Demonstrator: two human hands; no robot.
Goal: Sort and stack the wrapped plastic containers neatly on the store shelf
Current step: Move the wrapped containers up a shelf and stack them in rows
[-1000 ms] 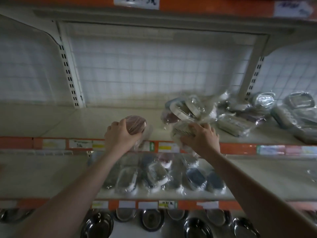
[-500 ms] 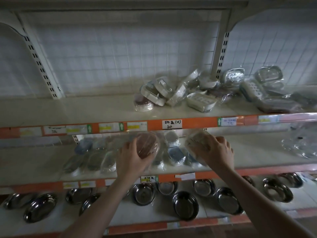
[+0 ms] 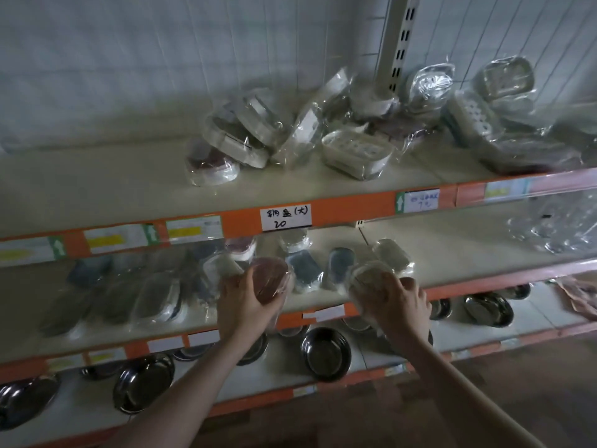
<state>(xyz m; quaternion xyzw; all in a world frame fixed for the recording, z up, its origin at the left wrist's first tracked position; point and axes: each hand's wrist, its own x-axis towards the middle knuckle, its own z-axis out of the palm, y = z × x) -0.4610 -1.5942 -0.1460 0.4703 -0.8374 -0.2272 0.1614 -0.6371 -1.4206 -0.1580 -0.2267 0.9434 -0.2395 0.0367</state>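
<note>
My left hand (image 3: 245, 302) grips a wrapped maroon oval container (image 3: 269, 281) in front of the middle shelf (image 3: 452, 244). My right hand (image 3: 399, 302) holds a wrapped white container (image 3: 368, 276) at the same height, near the shelf's front edge. Behind them on that shelf lie several wrapped containers, among them a blue one (image 3: 303, 268) and a white one (image 3: 392, 253). On the upper shelf (image 3: 97, 189) sits a loose pile of wrapped containers (image 3: 323, 134).
More wrapped white containers (image 3: 491, 101) lie heaped at the upper shelf's right end. Dark wrapped trays (image 3: 155, 299) fill the middle shelf's left part. Steel bowls (image 3: 326, 354) line the bottom shelf. Clear plastic packs (image 3: 549, 227) sit on the middle shelf's right.
Both hands came down from the upper shelf to the middle shelf, each carrying its wrapped container. The view has dropped and swung left with them.
</note>
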